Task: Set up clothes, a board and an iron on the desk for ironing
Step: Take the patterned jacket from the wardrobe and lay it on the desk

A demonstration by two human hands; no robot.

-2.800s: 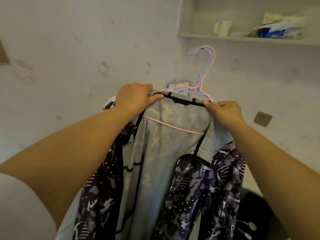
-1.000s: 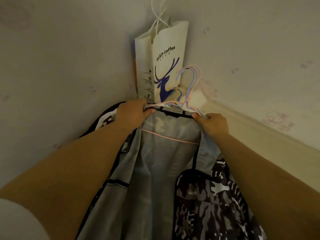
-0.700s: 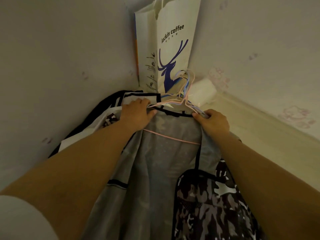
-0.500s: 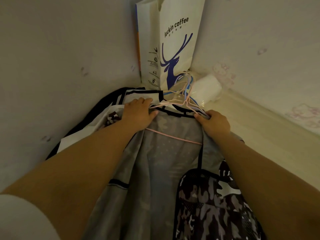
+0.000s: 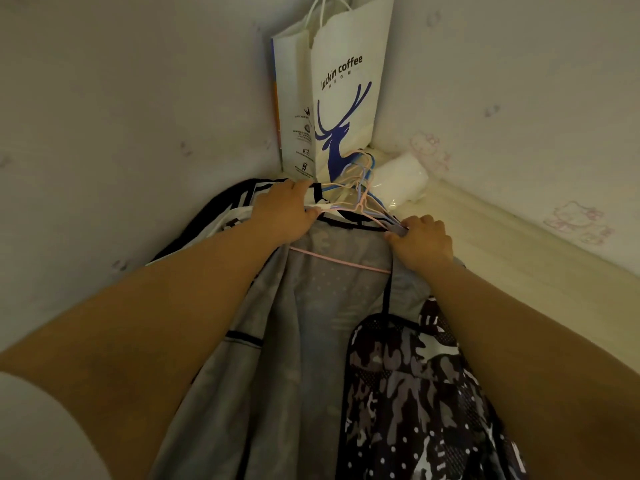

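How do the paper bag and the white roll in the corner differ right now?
The paper bag stands upright in the corner; the white roll lies on its side beside it. The paper bag is printed with a blue deer and lettering; the white roll is plain. The paper bag is much taller than the white roll. Both are white, and neither is touched by the hands.

Two pale walls (image 5: 121,98) meet at a far corner; faint pink cartoon stickers (image 5: 581,221) on the right one; dim light.

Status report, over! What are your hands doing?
Both hands, left hand and right hand, gripping camouflage jacket on hangers. Paper bag just beyond.
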